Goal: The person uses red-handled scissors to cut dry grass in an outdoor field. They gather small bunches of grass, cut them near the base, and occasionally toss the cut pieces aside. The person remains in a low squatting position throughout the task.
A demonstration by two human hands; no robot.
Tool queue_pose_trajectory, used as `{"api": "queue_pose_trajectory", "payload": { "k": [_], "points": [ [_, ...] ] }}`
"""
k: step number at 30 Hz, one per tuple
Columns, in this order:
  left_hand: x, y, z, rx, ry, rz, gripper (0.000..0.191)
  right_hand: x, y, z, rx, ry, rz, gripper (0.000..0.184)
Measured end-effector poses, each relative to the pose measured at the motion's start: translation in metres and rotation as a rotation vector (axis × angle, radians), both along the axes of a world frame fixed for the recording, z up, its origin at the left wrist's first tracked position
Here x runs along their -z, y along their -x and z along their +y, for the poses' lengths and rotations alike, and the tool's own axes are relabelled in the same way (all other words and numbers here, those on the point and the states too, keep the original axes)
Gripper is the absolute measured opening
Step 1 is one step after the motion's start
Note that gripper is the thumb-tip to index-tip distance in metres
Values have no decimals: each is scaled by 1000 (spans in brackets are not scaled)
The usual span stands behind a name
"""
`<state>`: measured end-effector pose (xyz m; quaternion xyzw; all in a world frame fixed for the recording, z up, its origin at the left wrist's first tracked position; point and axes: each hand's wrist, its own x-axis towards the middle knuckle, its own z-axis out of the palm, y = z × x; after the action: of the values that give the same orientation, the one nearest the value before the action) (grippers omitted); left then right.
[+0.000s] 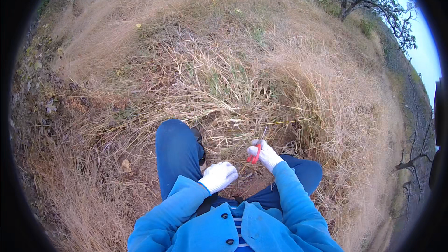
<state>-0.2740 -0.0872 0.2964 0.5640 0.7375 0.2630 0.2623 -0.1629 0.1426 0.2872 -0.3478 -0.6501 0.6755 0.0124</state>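
Note:
My right hand [267, 155], in a white knit glove, is closed around a pair of scissors with red handles [258, 154]. Their thin metal blade [264, 132] points away from me, over the cut-looking dry grass stalks [227, 133]. My left hand [218, 176], gloved the same way, is held in front of my bent left knee with its fingers curled. Whether anything lies inside those fingers cannot be seen. Straw-coloured grass with some green blades [224, 80] lies flattened just beyond my feet.
My blue-trousered knees [176, 147] stand on both sides of my hands. Taller dry grass [315, 91] rises at the right. Leafy weeds [38, 73] grow at the far left. A tree [344, 3] stands on the slope at upper right, and bare branches [414, 161] show at the right rim.

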Motion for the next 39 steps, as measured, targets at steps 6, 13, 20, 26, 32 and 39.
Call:
{"api": "queue_pose_trajectory", "payload": {
  "k": [6, 13, 20, 26, 32, 39],
  "points": [
    [-6, 4, 31, 6, -41, 48, 20, 28, 26, 24, 313, 183, 309, 29],
    [-3, 16, 141, 255, -211, 306, 25, 25, -35, 67, 838, -12, 87, 45],
    [71, -15, 282, 497, -11, 488, 34, -85, -75, 49, -15, -820, -194, 57],
    [152, -25, 335, 538, 228, 439, 47, -76, -67, 80, -9, -847, -324, 56],
    [217, -4, 373, 534, 332, 489, 65, -66, -74, 79, -222, -806, -468, 55],
    [279, -8, 414, 603, 443, 611, 77, -60, -52, 81, -205, -587, -370, 50]
  ]
}}
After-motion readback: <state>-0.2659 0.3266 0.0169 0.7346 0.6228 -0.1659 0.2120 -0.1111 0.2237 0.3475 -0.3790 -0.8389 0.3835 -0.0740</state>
